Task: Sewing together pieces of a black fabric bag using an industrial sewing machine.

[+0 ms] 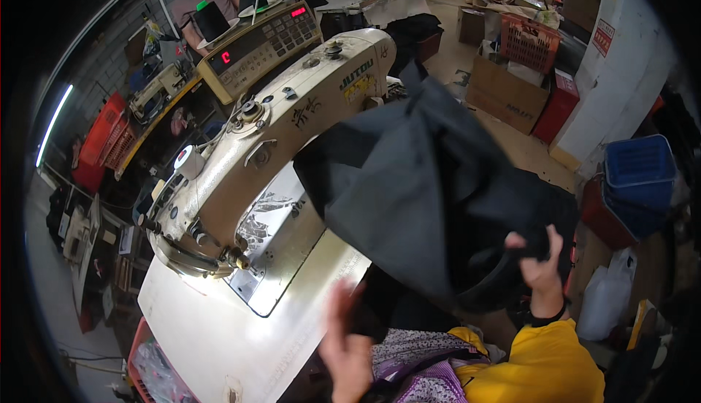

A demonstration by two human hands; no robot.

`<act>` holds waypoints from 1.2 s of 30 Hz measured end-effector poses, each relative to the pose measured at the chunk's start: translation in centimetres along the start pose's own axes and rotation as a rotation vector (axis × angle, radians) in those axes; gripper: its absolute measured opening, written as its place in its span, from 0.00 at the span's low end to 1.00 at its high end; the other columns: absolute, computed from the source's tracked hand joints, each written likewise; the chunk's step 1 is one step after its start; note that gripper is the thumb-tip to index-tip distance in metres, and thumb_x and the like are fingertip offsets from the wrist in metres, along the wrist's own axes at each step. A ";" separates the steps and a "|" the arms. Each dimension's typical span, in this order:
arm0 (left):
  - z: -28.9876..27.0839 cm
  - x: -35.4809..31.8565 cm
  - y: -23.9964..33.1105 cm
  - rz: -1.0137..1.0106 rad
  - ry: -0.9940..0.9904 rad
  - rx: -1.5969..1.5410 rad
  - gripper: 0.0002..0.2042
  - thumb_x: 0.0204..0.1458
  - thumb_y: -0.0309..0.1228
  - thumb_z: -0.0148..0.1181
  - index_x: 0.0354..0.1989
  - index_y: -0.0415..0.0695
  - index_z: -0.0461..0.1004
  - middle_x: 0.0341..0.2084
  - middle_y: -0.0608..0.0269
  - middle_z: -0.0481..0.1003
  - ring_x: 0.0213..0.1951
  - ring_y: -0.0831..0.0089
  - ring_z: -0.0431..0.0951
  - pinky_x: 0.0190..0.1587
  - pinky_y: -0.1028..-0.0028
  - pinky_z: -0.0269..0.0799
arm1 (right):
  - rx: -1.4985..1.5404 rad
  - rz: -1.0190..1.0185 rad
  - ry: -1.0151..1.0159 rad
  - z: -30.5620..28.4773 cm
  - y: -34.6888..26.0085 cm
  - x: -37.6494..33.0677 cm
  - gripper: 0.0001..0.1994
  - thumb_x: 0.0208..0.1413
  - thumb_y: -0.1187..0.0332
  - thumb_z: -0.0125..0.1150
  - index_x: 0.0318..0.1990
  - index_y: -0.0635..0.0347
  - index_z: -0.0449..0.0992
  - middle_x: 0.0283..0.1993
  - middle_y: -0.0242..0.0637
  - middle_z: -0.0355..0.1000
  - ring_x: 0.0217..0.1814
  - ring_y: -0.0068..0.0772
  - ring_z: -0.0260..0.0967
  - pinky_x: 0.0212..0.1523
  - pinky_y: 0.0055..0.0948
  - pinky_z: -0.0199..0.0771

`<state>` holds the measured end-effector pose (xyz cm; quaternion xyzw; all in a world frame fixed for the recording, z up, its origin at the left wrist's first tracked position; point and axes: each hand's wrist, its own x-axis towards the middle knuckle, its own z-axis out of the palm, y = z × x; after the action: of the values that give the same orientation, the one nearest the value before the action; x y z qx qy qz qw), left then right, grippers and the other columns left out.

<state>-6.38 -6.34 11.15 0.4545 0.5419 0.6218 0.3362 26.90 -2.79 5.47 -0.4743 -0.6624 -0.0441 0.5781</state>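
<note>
A large piece of dark grey fabric [416, 184] is lifted up over the right side of a cream industrial sewing machine [270, 133]. My right hand [540, 264] grips the fabric's lower right edge, fingers curled around it. My left hand [347, 344] is blurred at the bottom, touching the fabric's lower left part near the table edge; its grip is unclear. The white sewing table [212, 330] lies under the machine, and the needle area [234, 257] is uncovered.
A control panel with red lit digits [259, 45] sits behind the machine. A person [201, 1] stands at the far left. Cardboard boxes [507, 93], a red crate [529, 41] and blue bins [639, 177] line the right. A yellow sleeve [540, 366] covers my right arm.
</note>
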 end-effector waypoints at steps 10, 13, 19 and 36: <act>0.6 -0.5 -2.2 0.024 -0.261 0.128 0.10 0.59 0.22 0.52 0.46 0.34 0.76 0.41 0.54 0.76 0.41 0.65 0.76 0.46 0.68 0.70 | 0.395 0.082 -0.139 2.1 -7.9 7.8 0.23 0.48 0.85 0.56 0.55 0.72 0.76 0.55 0.52 0.77 0.56 0.45 0.78 0.58 0.33 0.75; -2.9 1.4 0.0 0.190 -0.091 0.416 0.12 0.59 0.26 0.54 0.47 0.35 0.78 0.37 0.52 0.79 0.40 0.66 0.77 0.45 0.66 0.70 | 0.313 0.526 -0.142 1.1 -7.8 9.7 0.21 0.53 0.87 0.54 0.56 0.70 0.77 0.56 0.43 0.77 0.58 0.32 0.74 0.61 0.28 0.71; -9.8 -1.1 2.2 0.382 0.260 0.832 0.15 0.61 0.30 0.52 0.49 0.33 0.76 0.38 0.55 0.80 0.43 0.68 0.78 0.52 0.73 0.72 | 0.557 0.410 -0.262 1.7 -7.4 9.3 0.17 0.54 0.81 0.57 0.52 0.70 0.80 0.50 0.44 0.80 0.53 0.33 0.78 0.57 0.27 0.72; -21.4 -10.0 14.0 0.630 0.781 1.372 0.21 0.61 0.32 0.49 0.59 0.34 0.74 0.48 0.49 0.80 0.51 0.61 0.80 0.57 0.68 0.73 | 0.573 -0.423 -0.869 22.9 -17.2 -4.8 0.35 0.36 0.81 0.56 0.61 0.55 0.74 0.42 0.38 0.71 0.44 0.47 0.67 0.54 0.42 0.63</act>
<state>-21.64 -25.98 22.83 0.4400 0.7242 0.3325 -0.4138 -1.96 -1.06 2.50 -0.1296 -0.9059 0.2222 0.3364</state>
